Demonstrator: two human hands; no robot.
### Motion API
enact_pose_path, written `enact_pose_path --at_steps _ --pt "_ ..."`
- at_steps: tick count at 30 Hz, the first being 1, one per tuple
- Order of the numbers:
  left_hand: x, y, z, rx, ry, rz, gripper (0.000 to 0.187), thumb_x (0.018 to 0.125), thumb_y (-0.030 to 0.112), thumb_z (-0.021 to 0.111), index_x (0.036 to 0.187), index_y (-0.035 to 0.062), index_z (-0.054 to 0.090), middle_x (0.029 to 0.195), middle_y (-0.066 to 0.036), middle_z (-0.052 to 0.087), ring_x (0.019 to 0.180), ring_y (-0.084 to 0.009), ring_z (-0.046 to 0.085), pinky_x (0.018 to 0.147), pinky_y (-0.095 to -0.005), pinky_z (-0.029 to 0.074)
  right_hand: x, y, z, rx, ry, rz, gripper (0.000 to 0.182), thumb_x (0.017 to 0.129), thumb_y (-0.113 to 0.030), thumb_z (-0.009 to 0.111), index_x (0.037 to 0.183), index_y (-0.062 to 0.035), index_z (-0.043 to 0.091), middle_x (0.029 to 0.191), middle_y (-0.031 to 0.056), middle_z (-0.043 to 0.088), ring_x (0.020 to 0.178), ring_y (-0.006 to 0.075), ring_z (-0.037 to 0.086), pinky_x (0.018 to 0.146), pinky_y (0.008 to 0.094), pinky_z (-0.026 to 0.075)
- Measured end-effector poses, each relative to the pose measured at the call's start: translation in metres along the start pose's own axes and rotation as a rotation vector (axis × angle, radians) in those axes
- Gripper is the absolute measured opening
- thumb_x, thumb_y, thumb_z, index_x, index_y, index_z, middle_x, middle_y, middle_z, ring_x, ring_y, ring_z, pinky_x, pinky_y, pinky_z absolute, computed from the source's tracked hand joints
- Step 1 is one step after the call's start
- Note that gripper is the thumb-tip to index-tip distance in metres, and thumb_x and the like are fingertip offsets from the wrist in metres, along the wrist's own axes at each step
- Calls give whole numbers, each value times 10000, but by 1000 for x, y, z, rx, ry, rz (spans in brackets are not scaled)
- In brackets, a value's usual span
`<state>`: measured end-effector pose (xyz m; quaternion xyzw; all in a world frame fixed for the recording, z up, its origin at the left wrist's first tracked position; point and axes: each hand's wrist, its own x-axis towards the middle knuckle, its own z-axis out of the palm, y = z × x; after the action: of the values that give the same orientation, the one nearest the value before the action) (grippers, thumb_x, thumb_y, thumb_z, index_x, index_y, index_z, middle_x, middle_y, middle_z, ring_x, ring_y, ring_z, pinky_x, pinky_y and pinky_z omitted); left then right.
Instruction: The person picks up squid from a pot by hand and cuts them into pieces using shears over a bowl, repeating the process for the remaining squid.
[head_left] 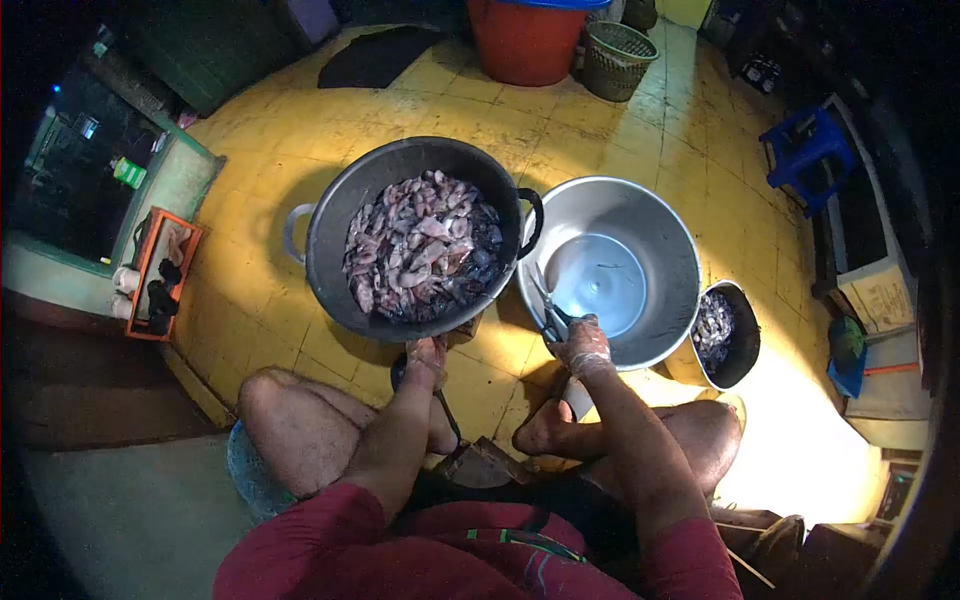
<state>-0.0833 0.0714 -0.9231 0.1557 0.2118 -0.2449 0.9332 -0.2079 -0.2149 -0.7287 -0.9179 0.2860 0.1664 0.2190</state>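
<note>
Head view: a person in red sleeves sits low, bare legs folded, above a floor (pixel 270 240) of glossy, scuffed yellow tiles; in front stands a wide, round, dark-grey basin (pixel 330 235) with smooth sloping walls and looped side handles; inside it is a broad heap of squid (pixel 425 245), soft, slick and glistening, mottled pink, white and purplish grey, with darker wet pieces along the right side.

The left hand (pixel 427 360) is at the basin's near edge, fingers mostly hidden by the rim; whether it grips the edge or something below it, I cannot tell; the right hand (pixel 583 345), smeared with pale, wet residue, is closed around the dark handles of metal scissors (pixel 547 305), whose slim blades point away from the body, over the near left rim of a silver metal pot (pixel 660 240); this pot is deep and round, just right of the basin, with brushed-looking walls and a shiny circular bottom.

Just beside the pot, at the right, a smaller rounded-square container (pixel 741 360) holds small, pale, slippery-looking pieces (pixel 713 325); farther off stand a smooth red tub (pixel 525 45), a lattice-sided plastic basket (pixel 620 65) and a blue stool (pixel 810 155).
</note>
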Motion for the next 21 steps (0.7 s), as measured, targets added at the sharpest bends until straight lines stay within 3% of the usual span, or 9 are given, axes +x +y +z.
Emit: enact_pose_path --at_steps 2,7,9,11,12,14,17,19,21 --pt "-26 -8 16 0 -36 -49 308 1003 288 420 1154 63 568 1089 -72 631 789 -234 639 549 -310 577 6 -7 11 9 -84 151 663 690 -460 778 1078 55 623 1129 269 556 1016 363 628 873 392 516" --pt "-58 -15 40 144 35 -121 345 975 309 463 1162 40 572 1040 -70 630 772 -225 629 600 -334 548 -14 -15 18 -65 -173 28 658 685 -452 766 1100 40 627 1156 269 549 1004 365 634 877 398 518" --pt "-64 -24 68 546 257 -165 371 956 319 494 1170 26 574 1005 -69 631 758 -213 622 634 -352 528 -11 -12 24 -67 -162 16 655 687 -452 764 1103 35 628 1163 270 546 1007 365 632 881 401 517" --pt "-87 -35 129 1401 358 -398 401 938 330 526 1179 13 576 970 -69 632 744 -201 616 668 -369 509 -3 -9 30 -39 -162 31 648 694 -439 765 1116 32 624 1184 261 542 1038 364 620 897 408 510" --pt "-100 -40 163 1747 238 -535 417 929 335 541 1183 7 577 952 -68 633 737 -195 612 685 -378 499 -9 -13 25 -71 -126 35 663 691 -438 765 1131 34 616 1198 253 541 1039 360 625 898 410 513" --pt "-98 -53 190 2176 -431 -711 392 917 355 574 1151 44 625 984 -111 666 797 -219 643 728 -370 511 -22 -29 11 -104 -117 78 654 694 -426 784 1137 25 619 1215 240 561 1032 336 640 880 396 524" --pt "-113 -44 257 2128 -1229 -359 374 904 377 603 1123 78 654 1027 -136 690 868 -236 668 793 -350 519 -27 -28 13 -86 -56 151 528 749 -331 771 1126 9 628 1189 207 607 1026 302 656 853 389 535" --pt "-115 -23 308 2160 -1109 -374 370 897 376 616 1107 75 660 1008 -119 698 864 -235 677 790 -335 522 -10 -17 35 -115 -28 185 388 806 -266 699 1087 -5 645 1163 193 621 1027 293 657 845 397 537" --pt "-106 16 355 2125 -1238 -24 356 889 346 628 1117 73 653 1039 -123 693 896 -232 675 798 -340 521 -16 -26 27 -172 -99 89 320 853 -256 611 1064 -20 660 1142 215 626 1019 302 658 858 399 533"
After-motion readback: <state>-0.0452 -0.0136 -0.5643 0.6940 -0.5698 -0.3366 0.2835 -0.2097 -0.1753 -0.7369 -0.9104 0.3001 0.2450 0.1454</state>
